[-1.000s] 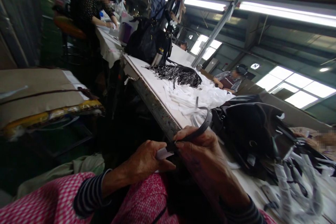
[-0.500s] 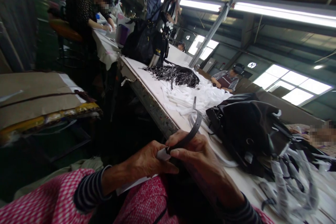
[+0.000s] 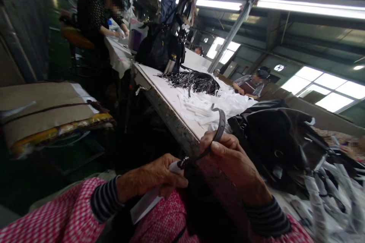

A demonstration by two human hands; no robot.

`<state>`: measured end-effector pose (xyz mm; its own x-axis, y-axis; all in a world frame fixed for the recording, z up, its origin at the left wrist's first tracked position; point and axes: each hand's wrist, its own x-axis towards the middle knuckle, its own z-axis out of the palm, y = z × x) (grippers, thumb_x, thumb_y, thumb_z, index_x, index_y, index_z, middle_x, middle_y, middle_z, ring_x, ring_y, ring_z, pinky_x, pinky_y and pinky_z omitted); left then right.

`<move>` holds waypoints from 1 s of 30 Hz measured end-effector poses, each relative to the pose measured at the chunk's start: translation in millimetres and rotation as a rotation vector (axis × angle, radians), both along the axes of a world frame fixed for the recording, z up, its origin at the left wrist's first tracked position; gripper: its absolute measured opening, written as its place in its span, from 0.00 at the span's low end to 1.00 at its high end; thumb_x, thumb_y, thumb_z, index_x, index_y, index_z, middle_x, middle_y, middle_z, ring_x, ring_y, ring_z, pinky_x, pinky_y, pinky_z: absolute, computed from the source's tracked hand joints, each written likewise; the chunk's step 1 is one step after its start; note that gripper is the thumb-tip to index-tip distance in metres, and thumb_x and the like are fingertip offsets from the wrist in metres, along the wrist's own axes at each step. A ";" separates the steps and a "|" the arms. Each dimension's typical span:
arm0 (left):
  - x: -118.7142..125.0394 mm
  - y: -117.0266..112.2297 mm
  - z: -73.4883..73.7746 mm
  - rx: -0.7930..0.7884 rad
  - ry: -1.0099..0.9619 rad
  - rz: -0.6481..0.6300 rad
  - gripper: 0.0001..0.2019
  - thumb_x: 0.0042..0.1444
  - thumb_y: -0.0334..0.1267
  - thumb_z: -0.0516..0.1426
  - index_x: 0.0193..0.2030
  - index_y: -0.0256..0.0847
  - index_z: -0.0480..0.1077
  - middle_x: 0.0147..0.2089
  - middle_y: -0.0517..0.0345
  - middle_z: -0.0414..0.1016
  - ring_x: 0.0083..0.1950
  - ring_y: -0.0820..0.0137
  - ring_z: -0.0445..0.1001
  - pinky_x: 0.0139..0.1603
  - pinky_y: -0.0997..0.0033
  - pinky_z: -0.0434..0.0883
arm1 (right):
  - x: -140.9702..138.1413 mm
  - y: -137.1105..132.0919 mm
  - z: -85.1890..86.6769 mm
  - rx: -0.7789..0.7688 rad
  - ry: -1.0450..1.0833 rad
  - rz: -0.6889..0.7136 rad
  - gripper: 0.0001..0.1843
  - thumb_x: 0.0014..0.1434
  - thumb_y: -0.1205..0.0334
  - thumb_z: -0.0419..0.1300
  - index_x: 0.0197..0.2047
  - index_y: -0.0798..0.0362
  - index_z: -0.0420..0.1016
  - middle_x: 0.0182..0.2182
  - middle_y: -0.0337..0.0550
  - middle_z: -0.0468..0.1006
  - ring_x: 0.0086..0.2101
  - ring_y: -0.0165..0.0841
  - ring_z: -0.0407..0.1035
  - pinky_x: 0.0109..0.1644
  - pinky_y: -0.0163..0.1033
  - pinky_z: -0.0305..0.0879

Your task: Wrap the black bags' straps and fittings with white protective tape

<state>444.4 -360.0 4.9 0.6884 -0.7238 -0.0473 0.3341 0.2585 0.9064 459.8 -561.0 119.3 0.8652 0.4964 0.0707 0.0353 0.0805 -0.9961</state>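
Note:
In front of my lap, a dark leather strap (image 3: 220,124) with small holes runs between my two hands, its free end curling upward. My right hand (image 3: 225,152) pinches it partway along, between thumb and fingers. Lower and to the left, my left hand (image 3: 164,176) closes on the strap's other end, where white wrapping (image 3: 146,203) covers it and hangs down towards my lap. A small metal buckle or ring (image 3: 184,162) shows just beyond my left thumb; its exact form is hard to make out.
On the white table (image 3: 194,121) lie a pile of dark straps (image 3: 199,82), white strips (image 3: 196,108) and a black leather bag (image 3: 276,140) with wrapped handles (image 3: 315,205). A padded stool (image 3: 48,110) stands at left. Co-workers sit at far left (image 3: 94,11) and across the table (image 3: 252,83).
My right hand has slid up and right along the strap, away from my left hand, baring the metal piece between them. The view has shifted slightly.

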 end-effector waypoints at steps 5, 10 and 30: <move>-5.0 5.4 11.3 -0.043 -0.040 -0.138 0.22 0.48 0.51 0.71 0.22 0.37 0.67 0.17 0.63 0.66 0.16 0.78 0.60 0.18 0.78 0.56 | 5.4 -7.5 5.9 -0.099 -0.073 0.164 0.12 0.63 0.53 0.67 0.37 0.55 0.84 0.21 0.38 0.69 0.20 0.28 0.55 0.24 0.36 0.49; -6.7 -1.0 17.3 0.022 -0.107 -0.027 0.21 0.50 0.50 0.70 0.24 0.38 0.67 0.16 0.67 0.65 0.17 0.79 0.58 0.18 0.77 0.52 | 0.6 -9.5 11.9 -0.160 -0.064 0.184 0.13 0.65 0.53 0.65 0.38 0.55 0.82 0.24 0.42 0.75 0.22 0.30 0.63 0.27 0.37 0.57; -3.5 -0.2 32.1 0.125 -0.337 0.310 0.22 0.54 0.49 0.68 0.52 0.43 0.75 0.38 0.62 0.75 0.36 0.71 0.69 0.38 0.74 0.66 | -22.0 20.4 -12.9 0.066 0.029 -0.182 0.08 0.54 0.61 0.73 0.35 0.55 0.82 0.21 0.34 0.68 0.21 0.23 0.55 0.23 0.30 0.47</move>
